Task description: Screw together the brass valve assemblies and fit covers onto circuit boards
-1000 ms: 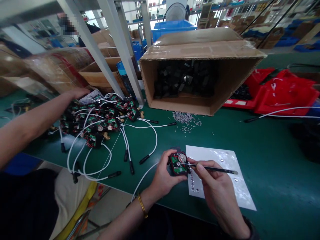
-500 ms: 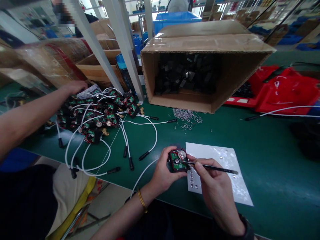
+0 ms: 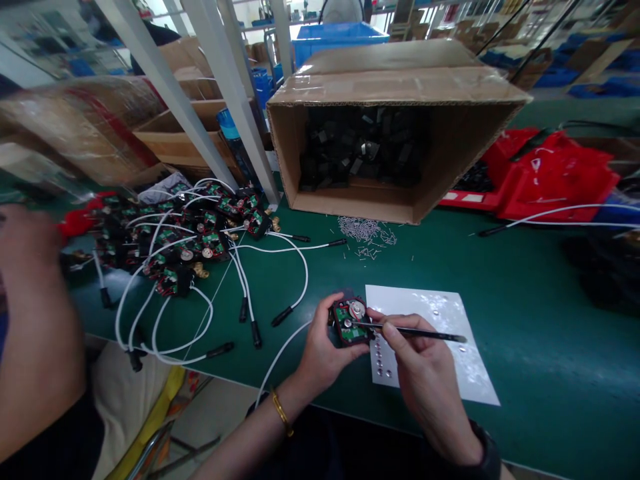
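Note:
Between thumb and fingers, my left hand [image 3: 324, 350] grips a small black-cased device with a green circuit board [image 3: 345, 333], its open side up. A white cable [image 3: 280, 353] runs from near that hand down to the bench edge. My right hand [image 3: 425, 367] is closed on a pair of dark tweezers [image 3: 425, 332], held nearly level. Their tip touches or hovers over the board beside a small round silver part [image 3: 349, 323]; which, I cannot tell. Under my right hand lies a white sheet [image 3: 477, 373] with several small round metallic pieces on it.
A heap of similar circuit-board units [image 3: 173, 243] with white cables lies to the left, beside a co-worker's arm [image 3: 40, 320]. Small metal pins [image 3: 360, 229] are scattered before a cardboard box [image 3: 400, 90] of black parts. Red bins [image 3: 555, 180] stand at the right.
The co-worker's arm has pulled back from the heap toward the left edge, and a red object now shows there. The view has shifted slightly; my hands keep nearly the same pose.

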Action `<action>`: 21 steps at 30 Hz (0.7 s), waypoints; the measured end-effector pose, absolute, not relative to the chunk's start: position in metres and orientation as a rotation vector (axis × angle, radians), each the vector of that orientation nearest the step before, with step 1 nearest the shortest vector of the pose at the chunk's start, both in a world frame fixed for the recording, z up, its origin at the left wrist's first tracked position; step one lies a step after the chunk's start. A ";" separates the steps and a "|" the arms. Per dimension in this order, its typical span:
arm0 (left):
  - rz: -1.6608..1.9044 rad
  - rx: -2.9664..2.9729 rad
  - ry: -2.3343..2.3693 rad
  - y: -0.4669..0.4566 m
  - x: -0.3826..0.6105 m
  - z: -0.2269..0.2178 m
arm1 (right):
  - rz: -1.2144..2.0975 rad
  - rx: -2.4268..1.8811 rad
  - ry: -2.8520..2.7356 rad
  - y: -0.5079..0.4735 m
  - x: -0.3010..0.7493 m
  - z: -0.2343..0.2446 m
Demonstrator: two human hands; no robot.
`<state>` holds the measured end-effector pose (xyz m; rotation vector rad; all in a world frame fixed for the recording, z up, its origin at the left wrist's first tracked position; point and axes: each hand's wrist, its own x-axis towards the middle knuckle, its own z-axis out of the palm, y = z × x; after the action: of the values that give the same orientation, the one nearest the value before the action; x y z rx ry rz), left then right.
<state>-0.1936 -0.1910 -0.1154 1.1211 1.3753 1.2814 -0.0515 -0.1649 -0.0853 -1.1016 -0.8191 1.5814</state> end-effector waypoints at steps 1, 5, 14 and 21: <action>1.284 1.121 1.380 -0.191 -0.193 -0.116 | 1.582 -1.100 -0.816 -0.165 -0.051 -0.085; 1.284 1.127 1.378 -0.190 -0.193 -0.116 | 1.590 -1.085 -0.813 -0.165 -0.051 -0.085; 1.271 1.125 1.399 -0.189 -0.194 -0.116 | 1.603 -1.052 -0.805 -0.164 -0.052 -0.091; 1.321 1.251 1.480 -0.188 -0.195 -0.111 | 1.586 -1.074 -0.850 -0.161 -0.053 -0.088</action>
<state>-0.1954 -0.1876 -0.1112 1.2508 1.4795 1.3207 -0.0529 -0.1613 -0.0884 -1.0736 -0.8502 1.5865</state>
